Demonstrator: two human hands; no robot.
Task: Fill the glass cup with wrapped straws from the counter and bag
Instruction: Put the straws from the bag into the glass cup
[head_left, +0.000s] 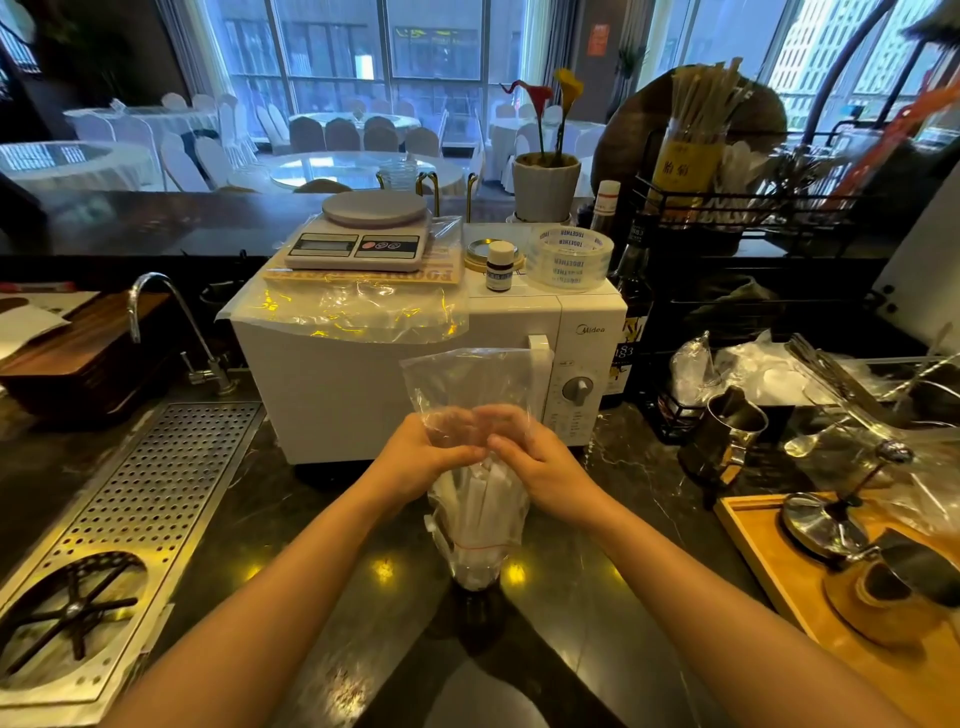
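At the centre of the frame, my left hand (415, 457) and right hand (540, 467) both clamp the middle of a clear plastic bag (467, 384), turned upside down. White wrapped straws (485, 501) hang in its lower half, pointing down into the glass cup (475, 574) on the dark counter (291, 519), just below my hands. A white microwave (363, 374) stands behind.

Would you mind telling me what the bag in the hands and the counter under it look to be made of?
Bag: thin clear plastic film, glossy and crinkled; the microwave shows through it. Counter: probably polished dark stone, pale veins and mirrored light spots, though it may be an imitation.
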